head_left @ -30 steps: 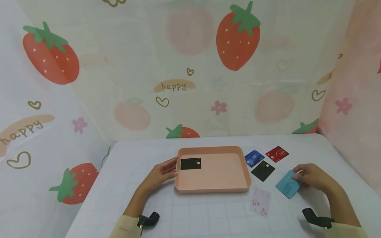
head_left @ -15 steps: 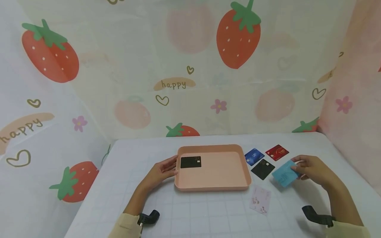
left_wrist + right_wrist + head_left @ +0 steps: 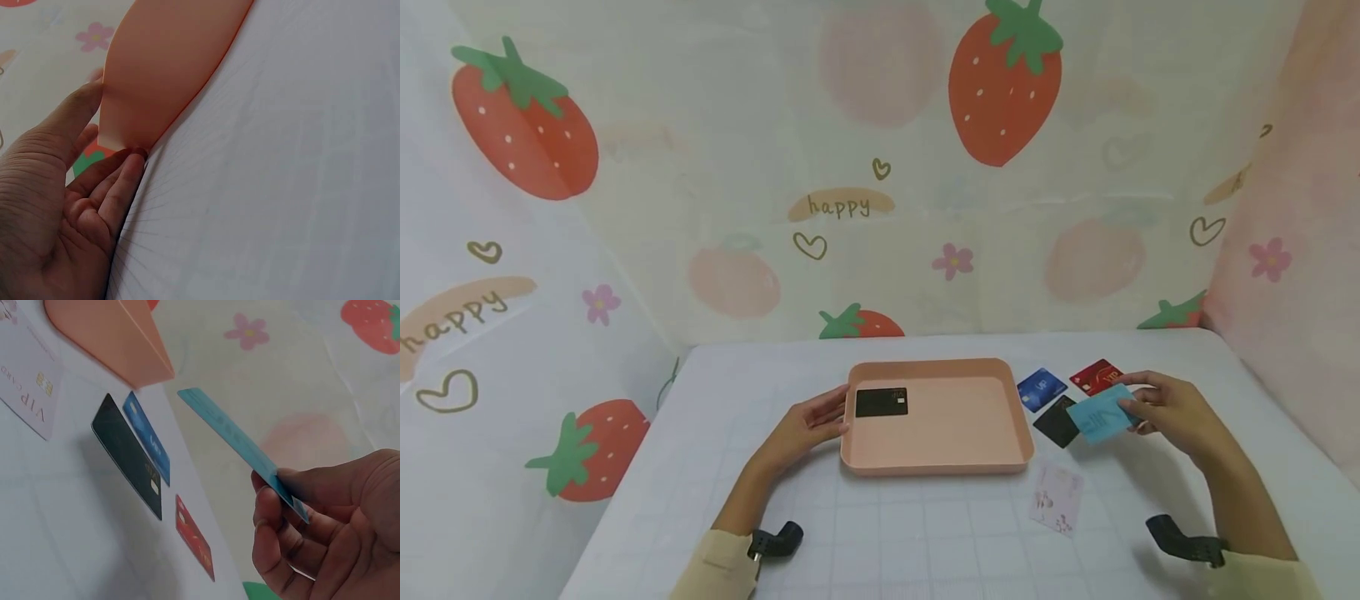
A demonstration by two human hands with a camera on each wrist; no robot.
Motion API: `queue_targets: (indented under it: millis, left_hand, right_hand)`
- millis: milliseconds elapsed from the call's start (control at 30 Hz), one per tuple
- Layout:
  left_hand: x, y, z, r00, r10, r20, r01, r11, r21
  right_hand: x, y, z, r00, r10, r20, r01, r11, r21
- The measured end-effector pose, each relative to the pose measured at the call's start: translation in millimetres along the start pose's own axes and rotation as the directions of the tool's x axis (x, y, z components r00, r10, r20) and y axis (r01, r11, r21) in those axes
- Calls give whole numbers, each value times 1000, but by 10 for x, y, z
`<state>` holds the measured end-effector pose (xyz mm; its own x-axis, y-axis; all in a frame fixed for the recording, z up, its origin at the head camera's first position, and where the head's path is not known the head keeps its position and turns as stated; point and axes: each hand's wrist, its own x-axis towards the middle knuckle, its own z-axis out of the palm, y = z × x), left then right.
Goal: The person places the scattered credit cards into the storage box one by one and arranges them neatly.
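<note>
My right hand pinches a light blue card by its right end, thumb against the fingers. In the right wrist view that light blue card is raised above the table. From the head it overlaps the black card and lies close to the red card. A blue card is next to the tray's right side. My left hand rests its fingers against the left end of the peach tray. Inside the tray, at upper left, lies another black card.
A pale pink flowered card lies flat in front of the tray's right corner. The white table has a faint grid. Strawberry-printed cloth walls it at the back and sides.
My right hand has lifted the light blue card off the table and brought it up and left, over the black card. My left hand stays at the tray.
</note>
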<state>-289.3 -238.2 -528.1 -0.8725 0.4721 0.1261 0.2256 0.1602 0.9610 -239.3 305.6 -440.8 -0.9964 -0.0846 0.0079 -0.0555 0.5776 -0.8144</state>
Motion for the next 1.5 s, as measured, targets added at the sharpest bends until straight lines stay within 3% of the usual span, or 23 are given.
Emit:
queue_targets:
  millis: [333,567,800,1300,1500]
  left_hand:
    - [25,5,-22,1000,-16,-6,16,1000,-8]
    - [5,-27,0,1000,6,5,-6,999,-37]
    - [-1,6,11,1000,2,1,-2,999,-36]
    - [-22,-23,8,1000,-20,-9,19,999,-42]
    - [-22,13,0,999,-33,-12,33,999,-33]
  right_hand:
    - [57,-116,154,1000,6,-17,-5,999,46]
    - [54,-152,232,1000,12,-29,-9,994,112]
    - [64,-257,306,998,35,-56,-31,996,81]
    - [88,-398,511,999,-21,-44,29,980,199]
    - [162,-515,588,999,-49,-24,52,982,181]
